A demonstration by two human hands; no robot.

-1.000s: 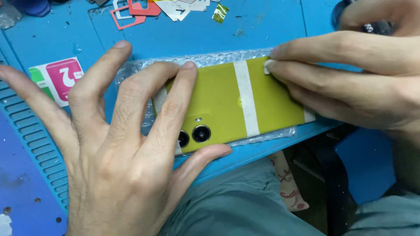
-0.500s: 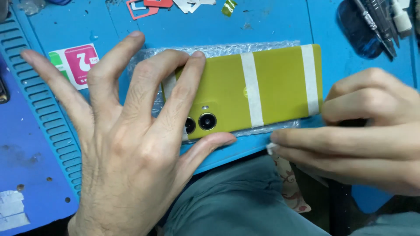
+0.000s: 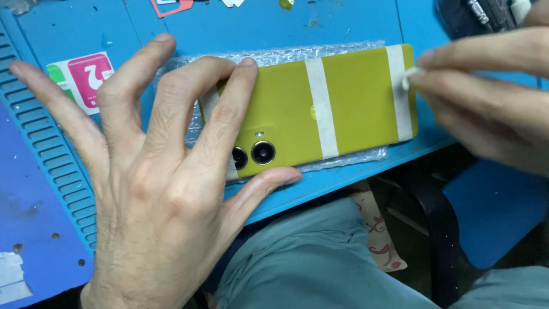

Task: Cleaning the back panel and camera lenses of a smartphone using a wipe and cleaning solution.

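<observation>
Two hands on one phone (image 3: 343, 109), yellow-green, face down on bubble wrap (image 3: 286, 57) at near edge of blue worktop (image 3: 274, 28). Left hand (image 3: 154, 189) spread flat, fingers pinning camera end, thumb hooked along near edge. Right hand (image 3: 486, 97) blurred, fingertips pressed together, pinching end of white tape strip (image 3: 399, 91) at far-right end. Second strip (image 3: 321, 109) across middle, apparently stuck flat.

Risks, judged: phone close to worktop edge, lap below, so hard tug on tape could slide it off, wrap being slippery. Pinch small, could slip or tear tape. Left fingers near lenses (image 3: 263, 153), smudge possible. Sticker (image 3: 83, 77) well apart, no concern.
</observation>
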